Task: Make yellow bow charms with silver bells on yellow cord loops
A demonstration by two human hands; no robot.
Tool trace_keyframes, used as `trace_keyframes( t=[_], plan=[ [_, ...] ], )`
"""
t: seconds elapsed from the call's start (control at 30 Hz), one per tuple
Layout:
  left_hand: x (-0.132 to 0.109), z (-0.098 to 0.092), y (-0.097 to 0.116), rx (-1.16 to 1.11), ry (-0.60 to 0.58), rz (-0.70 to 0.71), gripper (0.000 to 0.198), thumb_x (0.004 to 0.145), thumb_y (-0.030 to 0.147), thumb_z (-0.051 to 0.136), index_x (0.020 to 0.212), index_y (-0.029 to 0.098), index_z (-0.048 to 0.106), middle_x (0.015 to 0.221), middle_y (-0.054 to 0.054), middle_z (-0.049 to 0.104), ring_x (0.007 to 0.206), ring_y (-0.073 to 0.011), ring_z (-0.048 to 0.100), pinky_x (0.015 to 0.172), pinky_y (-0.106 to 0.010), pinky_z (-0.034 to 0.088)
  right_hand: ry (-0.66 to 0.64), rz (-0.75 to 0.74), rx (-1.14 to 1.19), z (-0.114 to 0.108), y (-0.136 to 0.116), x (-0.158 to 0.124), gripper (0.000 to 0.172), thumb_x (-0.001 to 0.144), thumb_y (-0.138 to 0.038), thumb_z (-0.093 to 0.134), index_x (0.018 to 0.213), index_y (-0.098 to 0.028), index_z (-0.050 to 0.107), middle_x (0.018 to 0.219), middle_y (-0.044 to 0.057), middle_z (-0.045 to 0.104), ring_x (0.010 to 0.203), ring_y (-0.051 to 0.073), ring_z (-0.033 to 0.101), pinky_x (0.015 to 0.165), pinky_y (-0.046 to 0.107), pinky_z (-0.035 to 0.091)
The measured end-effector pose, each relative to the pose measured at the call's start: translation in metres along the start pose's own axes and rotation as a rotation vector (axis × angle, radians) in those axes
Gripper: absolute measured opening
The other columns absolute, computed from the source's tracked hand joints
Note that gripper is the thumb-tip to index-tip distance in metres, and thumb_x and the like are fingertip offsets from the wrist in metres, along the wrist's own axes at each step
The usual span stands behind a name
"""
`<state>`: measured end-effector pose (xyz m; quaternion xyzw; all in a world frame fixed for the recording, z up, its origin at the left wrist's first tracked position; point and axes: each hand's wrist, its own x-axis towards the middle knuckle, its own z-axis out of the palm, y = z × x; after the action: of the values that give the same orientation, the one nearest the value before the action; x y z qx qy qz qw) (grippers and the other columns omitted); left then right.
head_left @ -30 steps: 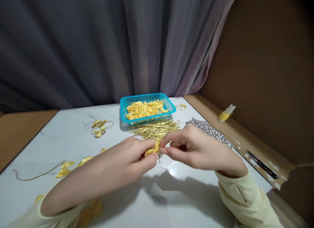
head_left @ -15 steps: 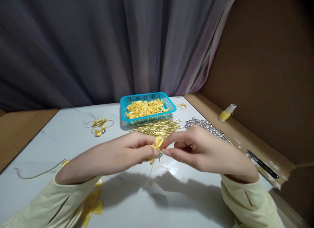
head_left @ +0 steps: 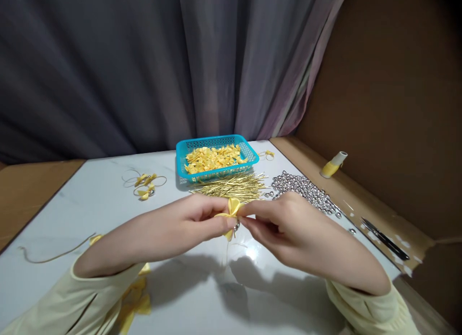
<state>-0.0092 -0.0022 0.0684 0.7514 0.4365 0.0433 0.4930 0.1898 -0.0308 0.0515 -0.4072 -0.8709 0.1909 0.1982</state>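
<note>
My left hand pinches a small yellow ribbon bow between thumb and fingers, above the middle of the table. Just below the bow's knot a shiny silver bead shows, partly covered by my thumb. My right hand has its thumb and index finger closed on the bow's right side; the exact bit of ribbon or cord between those fingertips is hidden. A thin strand hangs faintly beneath the bow. Beyond both hands lies a heap of gold twist ties.
A blue basket holds yellow bows. Silver beads lie to the right, near black tweezers or a similar slim tool and a ribbon-wrapped tube. Corded bows sit left; more yellow ribbon lies by my left sleeve.
My right thumb and index finger have come together on the bow's right side, and that wrist has dropped, uncovering more silver beads. The bow has turned slightly in my left hand.
</note>
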Motion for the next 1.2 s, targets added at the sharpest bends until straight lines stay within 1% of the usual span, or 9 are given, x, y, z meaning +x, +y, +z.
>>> trace_keyframes(
  t=[0.13, 0.37, 0.47, 0.67, 0.8, 0.87, 0.93, 1.03, 1.2],
  plan=[
    [-0.001, 0.0, 0.004, 0.011, -0.016, -0.017, 0.03, 0.091, 0.041, 0.046, 0.075, 0.018, 0.054, 0.062, 0.006, 0.032, 0.055, -0.0089, 0.03, 0.047, -0.02, 0.025, 0.019, -0.015, 0.059, -0.004, 0.0, -0.002, 0.017, 0.089, -0.017, 0.05, 0.088, -0.016, 0.067, 0.051, -0.007, 0.035, 0.046, 0.006, 0.025, 0.049, 0.022, 0.019],
    [0.0, 0.002, -0.004, 0.016, -0.018, 0.033, 0.032, 0.092, 0.043, 0.046, 0.073, 0.018, 0.053, 0.064, 0.006, 0.033, 0.055, -0.0084, 0.031, 0.048, -0.019, 0.026, 0.003, -0.035, 0.071, -0.003, 0.001, 0.002, 0.017, 0.089, -0.015, 0.052, 0.079, -0.015, 0.066, 0.052, -0.007, 0.031, 0.047, 0.005, 0.022, 0.049, 0.02, 0.02],
    [0.001, 0.001, -0.005, 0.021, -0.031, 0.034, 0.032, 0.093, 0.043, 0.045, 0.074, 0.018, 0.053, 0.064, 0.006, 0.032, 0.055, -0.0086, 0.03, 0.047, -0.02, 0.026, -0.002, -0.016, 0.038, -0.001, 0.001, 0.002, 0.017, 0.089, -0.016, 0.052, 0.077, -0.015, 0.064, 0.052, -0.007, 0.033, 0.047, 0.005, 0.024, 0.049, 0.021, 0.02],
    [0.002, 0.001, -0.004, 0.04, -0.026, 0.026, 0.029, 0.093, 0.04, 0.043, 0.078, 0.018, 0.054, 0.065, 0.005, 0.034, 0.057, -0.0095, 0.033, 0.048, -0.02, 0.027, -0.001, 0.02, -0.116, 0.007, -0.002, 0.002, 0.017, 0.088, -0.013, 0.048, 0.076, -0.015, 0.061, 0.053, -0.004, 0.044, 0.046, 0.006, 0.027, 0.05, 0.023, 0.019],
    [0.004, 0.002, -0.005, 0.033, 0.007, 0.039, 0.028, 0.092, 0.037, 0.045, 0.071, 0.019, 0.049, 0.063, 0.006, 0.036, 0.055, -0.0089, 0.034, 0.047, -0.019, 0.027, 0.073, -0.005, -0.291, 0.014, -0.003, -0.001, 0.026, 0.091, -0.015, 0.04, 0.069, -0.014, 0.055, 0.049, -0.003, 0.043, 0.045, 0.009, 0.017, 0.048, 0.026, 0.013],
    [0.006, 0.003, -0.006, 0.029, 0.017, 0.048, 0.026, 0.091, 0.036, 0.046, 0.072, 0.019, 0.05, 0.062, 0.006, 0.037, 0.055, -0.0091, 0.034, 0.047, -0.02, 0.028, 0.116, -0.023, -0.348, 0.017, -0.004, -0.002, 0.03, 0.093, -0.016, 0.036, 0.069, -0.015, 0.054, 0.047, -0.003, 0.04, 0.046, 0.01, 0.011, 0.047, 0.027, 0.01],
    [0.008, 0.003, -0.008, 0.021, 0.017, 0.043, 0.025, 0.091, 0.036, 0.047, 0.073, 0.019, 0.052, 0.063, 0.006, 0.038, 0.055, -0.0092, 0.035, 0.047, -0.02, 0.028, 0.136, -0.051, -0.371, 0.018, -0.004, -0.002, 0.031, 0.094, -0.017, 0.034, 0.07, -0.015, 0.054, 0.047, -0.003, 0.039, 0.046, 0.01, 0.01, 0.047, 0.028, 0.009],
    [0.009, 0.002, -0.011, 0.01, 0.028, 0.041, 0.028, 0.091, 0.041, 0.049, 0.073, 0.019, 0.052, 0.063, 0.006, 0.037, 0.056, -0.0091, 0.033, 0.047, -0.02, 0.027, 0.128, -0.068, -0.354, 0.015, -0.002, -0.001, 0.027, 0.091, -0.015, 0.036, 0.07, -0.014, 0.053, 0.048, -0.003, 0.039, 0.046, 0.01, 0.013, 0.047, 0.027, 0.011],
    [0.007, 0.0, -0.011, 0.011, 0.03, 0.015, 0.033, 0.089, 0.047, 0.053, 0.07, 0.019, 0.051, 0.062, 0.006, 0.031, 0.055, -0.0085, 0.028, 0.046, -0.02, 0.022, 0.041, -0.037, -0.229, 0.007, -0.001, -0.001, 0.02, 0.086, -0.011, 0.043, 0.072, -0.014, 0.057, 0.05, -0.004, 0.041, 0.044, 0.007, 0.025, 0.048, 0.024, 0.016]
  ],
)
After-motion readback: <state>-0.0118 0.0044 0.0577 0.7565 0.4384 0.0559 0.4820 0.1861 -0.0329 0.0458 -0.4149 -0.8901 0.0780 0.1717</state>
